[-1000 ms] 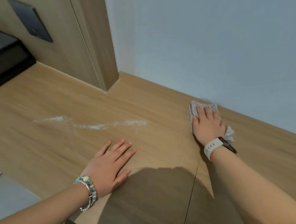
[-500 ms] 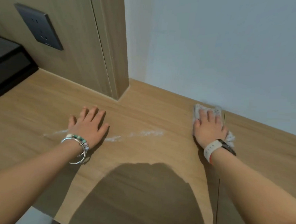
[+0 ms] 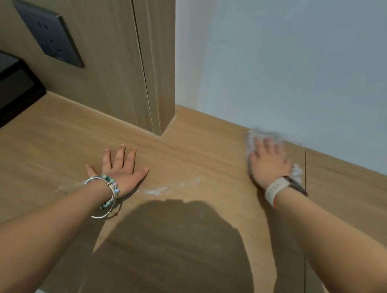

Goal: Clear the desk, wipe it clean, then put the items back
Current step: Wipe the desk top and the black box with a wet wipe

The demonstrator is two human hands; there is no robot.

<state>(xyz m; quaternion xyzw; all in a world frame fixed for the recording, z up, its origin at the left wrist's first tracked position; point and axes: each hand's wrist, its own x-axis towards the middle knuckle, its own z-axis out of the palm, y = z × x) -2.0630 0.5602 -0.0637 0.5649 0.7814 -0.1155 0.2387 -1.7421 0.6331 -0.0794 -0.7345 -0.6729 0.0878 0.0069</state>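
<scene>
The wooden desk (image 3: 182, 246) fills the lower view, bare of items. My right hand (image 3: 268, 166) lies flat with straight fingers on a pale cloth (image 3: 253, 138), pressing it against the desk at the far edge by the wall; the cloth and fingers are blurred. My left hand (image 3: 119, 167) rests flat on the desk with fingers spread, holding nothing. A thin streak of white residue (image 3: 163, 190) runs across the desk between my hands, partly hidden under my left wrist.
A wooden panel (image 3: 107, 59) with a dark wall socket (image 3: 49, 34) rises at the back left. A black object (image 3: 5, 87) sits at the far left. A white wall (image 3: 293, 62) bounds the back right. A seam (image 3: 304, 208) runs down the desk.
My left hand moved from the near desk edge forward and left, over the white streak. My right hand stays on the cloth at the wall, now blurred. The view has shifted forward.
</scene>
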